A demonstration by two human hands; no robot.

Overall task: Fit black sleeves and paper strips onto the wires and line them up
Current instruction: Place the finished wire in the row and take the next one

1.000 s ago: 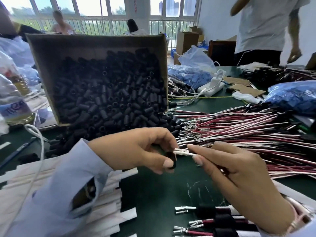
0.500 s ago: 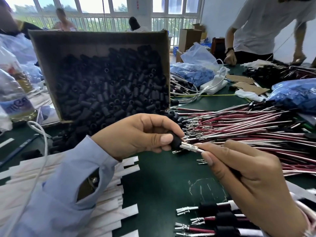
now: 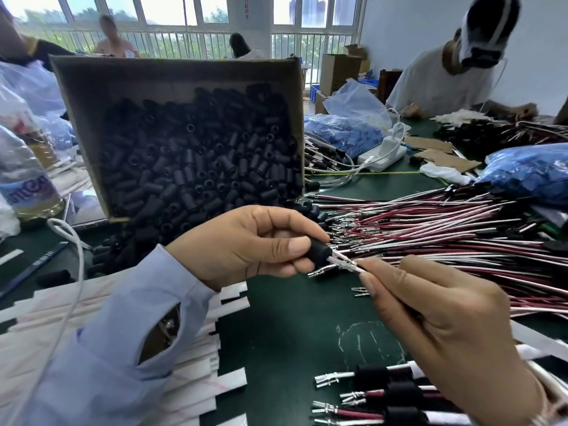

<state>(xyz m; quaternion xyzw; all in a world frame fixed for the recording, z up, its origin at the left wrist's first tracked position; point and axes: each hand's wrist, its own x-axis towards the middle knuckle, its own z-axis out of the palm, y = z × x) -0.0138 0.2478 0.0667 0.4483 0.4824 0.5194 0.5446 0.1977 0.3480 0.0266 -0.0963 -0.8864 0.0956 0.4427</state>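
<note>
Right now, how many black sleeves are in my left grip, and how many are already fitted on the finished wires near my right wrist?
Black sleeve in left grip: 1
Fitted sleeves on finished wires: 3 showing
Total: 4

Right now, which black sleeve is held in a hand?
The black sleeve pinched by the left hand, with the tips of a wire at its mouth. The others lie loose in and by the cardboard box or sit on wires.

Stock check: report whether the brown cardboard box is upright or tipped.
Tipped: brown cardboard box opens toward camera; black tubular sleeves spill out.
</note>
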